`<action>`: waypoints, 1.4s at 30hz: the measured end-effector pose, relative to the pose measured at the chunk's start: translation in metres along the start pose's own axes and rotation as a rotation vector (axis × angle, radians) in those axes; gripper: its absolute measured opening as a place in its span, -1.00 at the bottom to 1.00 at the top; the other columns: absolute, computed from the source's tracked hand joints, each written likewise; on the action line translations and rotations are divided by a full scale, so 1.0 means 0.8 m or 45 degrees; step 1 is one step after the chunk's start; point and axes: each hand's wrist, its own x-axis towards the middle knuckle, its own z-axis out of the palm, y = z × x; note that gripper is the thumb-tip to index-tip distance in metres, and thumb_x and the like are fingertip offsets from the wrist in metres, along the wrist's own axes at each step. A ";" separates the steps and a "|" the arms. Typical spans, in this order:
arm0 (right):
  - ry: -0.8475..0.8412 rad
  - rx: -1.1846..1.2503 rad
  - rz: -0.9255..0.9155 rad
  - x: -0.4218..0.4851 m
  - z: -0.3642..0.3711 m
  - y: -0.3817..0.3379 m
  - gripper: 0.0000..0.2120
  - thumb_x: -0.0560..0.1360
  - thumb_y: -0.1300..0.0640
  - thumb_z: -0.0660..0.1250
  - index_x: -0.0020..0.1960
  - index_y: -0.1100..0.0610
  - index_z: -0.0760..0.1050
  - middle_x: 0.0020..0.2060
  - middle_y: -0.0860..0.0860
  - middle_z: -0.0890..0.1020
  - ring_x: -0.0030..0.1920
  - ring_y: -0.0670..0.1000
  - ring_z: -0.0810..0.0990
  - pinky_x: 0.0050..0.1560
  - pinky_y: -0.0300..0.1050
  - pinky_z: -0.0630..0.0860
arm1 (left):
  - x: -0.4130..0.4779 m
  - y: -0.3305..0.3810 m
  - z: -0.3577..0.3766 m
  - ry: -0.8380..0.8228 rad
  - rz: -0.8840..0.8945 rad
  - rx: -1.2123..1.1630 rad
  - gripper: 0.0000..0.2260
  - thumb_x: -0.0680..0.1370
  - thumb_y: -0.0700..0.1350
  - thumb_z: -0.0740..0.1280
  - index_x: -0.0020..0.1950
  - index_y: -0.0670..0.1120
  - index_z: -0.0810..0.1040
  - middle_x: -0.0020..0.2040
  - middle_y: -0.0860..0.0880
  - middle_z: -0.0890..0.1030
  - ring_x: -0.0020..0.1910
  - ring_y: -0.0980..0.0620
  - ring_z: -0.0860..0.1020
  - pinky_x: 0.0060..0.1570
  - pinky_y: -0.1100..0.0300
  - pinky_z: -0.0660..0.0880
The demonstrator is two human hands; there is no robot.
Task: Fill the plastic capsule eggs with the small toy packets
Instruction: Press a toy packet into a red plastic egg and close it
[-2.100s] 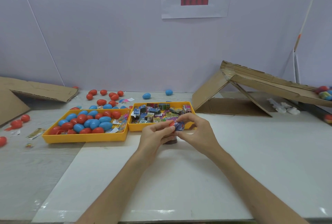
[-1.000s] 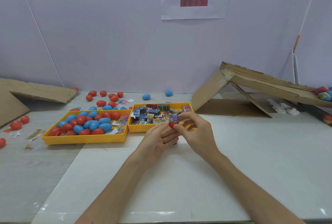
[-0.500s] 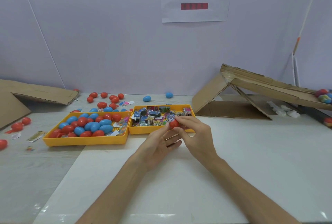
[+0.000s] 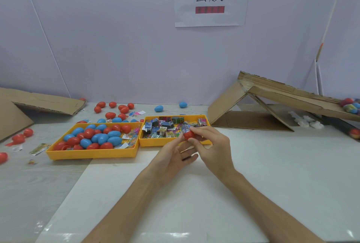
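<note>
The right hand (image 4: 212, 145) pinched a small, smooth red plastic egg (image 4: 189, 134) between its thumb and curled fingers. A shiny blue toy packet (image 4: 184, 128) stuck out of the top of the egg. The left hand (image 4: 173, 155) lay loose and palm up just below. Its fingers were nearly straight, and one fingertip touched the egg's side. The egg was held in the air over the front right corner of the yellow plastic packet tray (image 4: 155, 142). This was a flat box with low walls, full of small crinkly packets in a jumble.

Touching its left side sat a bigger yellow plastic egg tray (image 4: 91, 154), heaped with round red and blue eggs. Loose red eggs (image 4: 110, 115) and two loose blue eggs (image 4: 158, 108) lay behind the trays, near the wall. A brown cardboard ramp (image 4: 282, 94), rough at its edges, stood folded like a tent to the right. A flat cardboard sheet (image 4: 42, 102) leaned at the far left. A white paper sign (image 4: 210, 16) hung on the pale wall.

The smooth white table board (image 4: 272, 174) stretched wide from the hands to the ramp. Its left edge ran slanting under the left forearm.
</note>
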 end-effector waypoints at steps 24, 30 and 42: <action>-0.038 -0.055 -0.031 0.007 -0.006 -0.016 -0.67 0.47 0.20 0.46 0.23 0.06 0.63 0.14 -0.15 0.65 0.20 -0.18 0.51 0.24 0.05 0.50 | -0.008 0.006 0.007 -0.092 0.104 0.197 -0.60 0.70 0.12 0.16 0.42 -0.07 0.51 0.36 -0.06 0.60 0.08 0.03 0.63 0.05 0.11 0.48; 0.028 -0.028 -0.062 0.008 -0.008 -0.015 -0.68 0.37 0.35 0.56 0.09 0.15 0.68 0.03 -0.20 0.63 0.09 -0.15 0.59 0.16 -0.20 0.55 | -0.010 0.007 0.006 -0.086 0.127 0.227 -0.57 0.68 0.13 0.19 0.37 -0.15 0.53 0.36 -0.12 0.59 0.15 -0.03 0.62 0.03 0.11 0.47; 0.058 -0.003 -0.058 0.007 -0.009 -0.013 -0.69 0.36 0.35 0.57 0.07 0.15 0.70 0.00 -0.13 0.68 0.05 -0.12 0.64 0.13 -0.13 0.58 | -0.008 0.005 0.006 -0.081 0.132 0.168 -0.67 0.64 0.14 0.27 0.20 -0.06 0.64 0.18 -0.09 0.66 0.14 -0.04 0.63 0.04 0.09 0.49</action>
